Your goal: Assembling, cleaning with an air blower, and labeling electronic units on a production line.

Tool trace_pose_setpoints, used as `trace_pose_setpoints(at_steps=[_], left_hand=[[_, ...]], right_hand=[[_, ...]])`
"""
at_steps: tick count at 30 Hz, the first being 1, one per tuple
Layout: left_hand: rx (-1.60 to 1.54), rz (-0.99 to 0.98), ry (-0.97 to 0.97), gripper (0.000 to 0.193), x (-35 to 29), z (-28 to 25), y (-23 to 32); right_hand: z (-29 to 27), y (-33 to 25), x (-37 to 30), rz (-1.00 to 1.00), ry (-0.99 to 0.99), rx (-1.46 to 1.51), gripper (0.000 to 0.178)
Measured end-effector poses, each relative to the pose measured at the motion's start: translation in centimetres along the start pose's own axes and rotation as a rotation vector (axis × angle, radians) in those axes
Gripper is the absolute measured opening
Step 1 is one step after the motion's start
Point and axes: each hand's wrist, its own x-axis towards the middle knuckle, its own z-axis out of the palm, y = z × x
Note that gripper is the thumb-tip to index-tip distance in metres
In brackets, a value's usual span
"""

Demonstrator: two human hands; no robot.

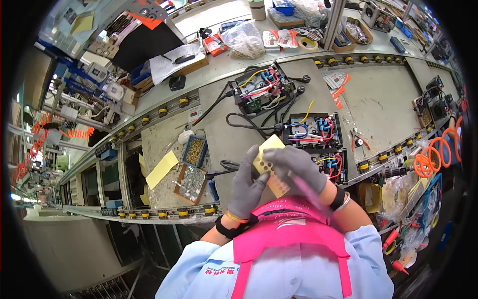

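Note:
In front of my chest, my grey-gloved left hand [245, 187] grips a pale yellow sheet [280, 187] by its left side, thumb on its face. Rows of small dark round stickers or dots cover part of the sheet. My right hand [301, 167], gloved in grey too, lies over the sheet's right side; motion smears its fingers, and whatever they may hold cannot be made out. Just beyond my hands sit open black electronic units with coloured wires: one nearer [313, 130], one farther [261, 89], and another partly hidden behind my right hand.
Left of my hands are a blue bin of brass-coloured small parts [194, 150], a box of silvery screws [191, 180] and a loose yellow sheet [162, 169]. Red-handled pliers [358, 142] lie right. Roller rails [366, 164] edge the boards; an orange coiled hose [432, 158] hangs far right.

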Motion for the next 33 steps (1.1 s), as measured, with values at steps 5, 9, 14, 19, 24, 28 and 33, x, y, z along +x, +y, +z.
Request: trace_pose_setpoints(at_steps=[5, 9, 14, 19, 24, 28, 33], left_hand=[[-0.304, -0.058, 0.022, 0.065, 0.1, -0.7, -2.2], [-0.349, -0.156, 0.063, 0.065, 0.4, -1.4, -3.2], [-0.411, -0.193, 0.077, 0.066, 1.0, -1.3, -3.1], [-0.430, -0.190, 0.090, 0.066, 1.3, -0.9, -3.4], [-0.266, -0.113, 0.068, 0.065, 1.4, -1.0, -3.4], [-0.392, -0.143, 0.116, 0.070, 1.4, -0.9, -2.0], [-0.299, -0.002, 0.131, 0.070, 1.2, -1.3, 0.2]], right_hand=[[-2.2, 6.6, 0.6, 0.674, 0.356, 0.740, 0.026], [-1.4, 9.7, 1.2, 0.860, 0.421, 0.712, 0.023], [-0.8, 11.1, 1.7, 0.914, 0.331, 0.619, 0.022], [-0.6, 10.8, 2.4, 0.926, 0.323, 0.627, 0.020], [-3.2, 9.4, 3.8, 1.080, 0.272, 0.821, 0.023], [-6.2, 5.5, 3.4, 0.649, 0.196, 0.819, 0.029], [-3.7, -0.9, 4.7, -0.054, -0.099, 0.053, 0.035]])
